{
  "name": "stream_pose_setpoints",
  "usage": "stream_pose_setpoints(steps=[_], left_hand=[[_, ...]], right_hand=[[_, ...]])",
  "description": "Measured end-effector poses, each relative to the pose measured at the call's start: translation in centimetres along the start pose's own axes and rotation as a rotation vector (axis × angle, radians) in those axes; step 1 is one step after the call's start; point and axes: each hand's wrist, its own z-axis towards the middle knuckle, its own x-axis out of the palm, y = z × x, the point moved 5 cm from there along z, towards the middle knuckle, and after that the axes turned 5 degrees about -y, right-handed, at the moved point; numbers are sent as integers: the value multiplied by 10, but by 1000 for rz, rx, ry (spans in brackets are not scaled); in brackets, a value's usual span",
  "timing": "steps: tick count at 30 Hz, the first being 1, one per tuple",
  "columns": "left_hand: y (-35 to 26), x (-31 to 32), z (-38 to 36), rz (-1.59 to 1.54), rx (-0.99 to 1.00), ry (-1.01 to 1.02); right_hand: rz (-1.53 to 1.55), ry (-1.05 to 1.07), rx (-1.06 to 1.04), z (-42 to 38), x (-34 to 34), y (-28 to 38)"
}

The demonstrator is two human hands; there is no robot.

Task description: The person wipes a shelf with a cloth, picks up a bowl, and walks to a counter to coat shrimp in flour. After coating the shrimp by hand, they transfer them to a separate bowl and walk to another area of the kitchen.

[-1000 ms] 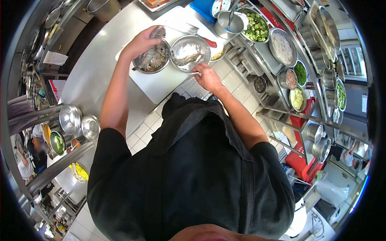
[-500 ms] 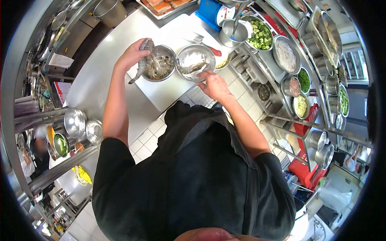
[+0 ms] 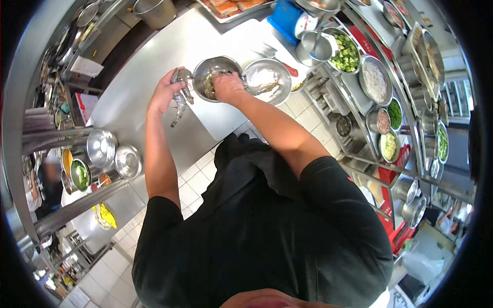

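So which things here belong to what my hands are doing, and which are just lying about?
In use, it seems:
grey whole shrimp, in your left hand
round steel bowl, your right hand inside
neighbouring shiny steel bowl
flat white board underneath

Lying about, apparently:
blue boxy scale
crumpled yellow cloth
metal tray of orange fish pieces

At the far end of the counter (image 3: pixel 136 87), a metal tray (image 3: pixel 222 21) holds orange pieces (image 3: pixel 226 8), and near it there is a blue scale (image 3: pixel 285 20). A bowl with green vegetable pieces (image 3: pixel 345 53) is to the right. At the left side, two shiny bowls (image 3: pixel 128 161) are side by side, and below lies a yellow cloth (image 3: pixel 107 216).
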Motion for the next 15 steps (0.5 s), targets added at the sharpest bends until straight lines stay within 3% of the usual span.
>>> stream_pose_setpoints(steps=[3, 10, 12, 15], left_hand=[[10, -6, -4, -127, -9, -4], [3, -1, -17, -320, -150, 29], [17, -13, -7, -271, -79, 10], [2, -3, -12, -279, -78, 23]], right_hand=[[-77, -62, 70, 5, 7, 4], [-44, 64, 132, 10, 2, 6], [-17, -4, 160, 12, 3, 8], [138, 98, 215, 3, -23, 12]])
